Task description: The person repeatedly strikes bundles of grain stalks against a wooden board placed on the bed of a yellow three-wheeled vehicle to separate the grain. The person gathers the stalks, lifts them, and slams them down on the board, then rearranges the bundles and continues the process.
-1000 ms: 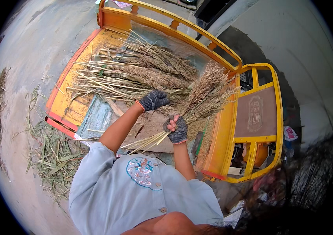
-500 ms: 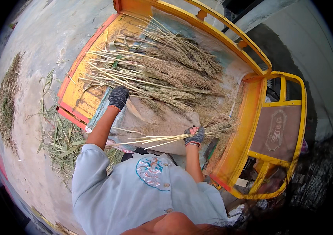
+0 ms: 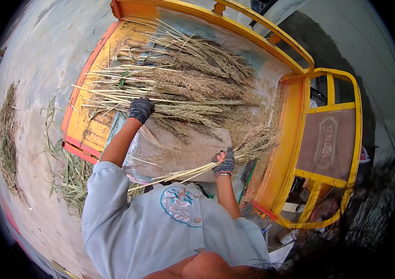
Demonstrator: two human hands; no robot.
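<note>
1 pale emblem (image 3: 326, 142) on brown panel (image 3: 307, 156); right hand (image 3: 226, 162) grips stalks (image 3: 186, 172).

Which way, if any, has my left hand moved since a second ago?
Yes: your left hand moved leftward, nearer the left edge of the yellow cart bed.

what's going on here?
A person is handling dried seed-head stalks at a yellow cart. The gloved right hand grips a small bundle, heads pointing right. The gloved left hand is at the stems of the larger pile; whether it grips any is unclear.
</note>
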